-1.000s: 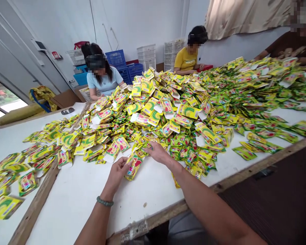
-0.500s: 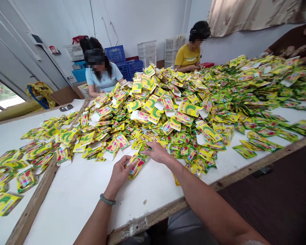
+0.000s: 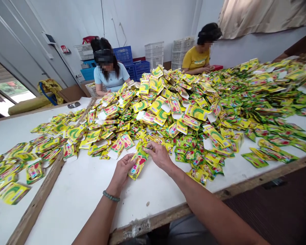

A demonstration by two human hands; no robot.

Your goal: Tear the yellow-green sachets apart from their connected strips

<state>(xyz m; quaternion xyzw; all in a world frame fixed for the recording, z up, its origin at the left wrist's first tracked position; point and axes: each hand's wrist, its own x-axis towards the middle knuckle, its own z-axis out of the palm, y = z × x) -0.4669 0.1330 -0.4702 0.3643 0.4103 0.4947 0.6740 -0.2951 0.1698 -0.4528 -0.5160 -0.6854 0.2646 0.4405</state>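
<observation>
My left hand (image 3: pixel 123 167) is closed around a small yellow printed box (image 3: pixel 138 166) with red fruit pictures, held tilted just above the white table. At the box's upper end, my right hand (image 3: pixel 156 153) pinches with thumb and fingers. A bit of green sachet (image 3: pixel 142 149) shows there, mostly hidden by the box and fingertips. Directly beyond both hands rises a large heap of yellow boxes (image 3: pixel 156 103), many with white flaps standing out. Small green sachets (image 3: pixel 186 153) lie loose to the right of my right hand.
A wooden strip (image 3: pixel 42 195) divides the white table (image 3: pixel 73 190); more yellow boxes (image 3: pixel 14 193) lie left of it. A wooden edge (image 3: pixel 165 221) runs along the front. Across the heap sit a person in light blue (image 3: pixel 111 76) and one in yellow (image 3: pixel 196 61). Blue crates (image 3: pixel 123 56) stand behind.
The whole view has shifted, so the scene sits further right. My right hand stays at the box's upper end, and less of the green sachet shows there now.
</observation>
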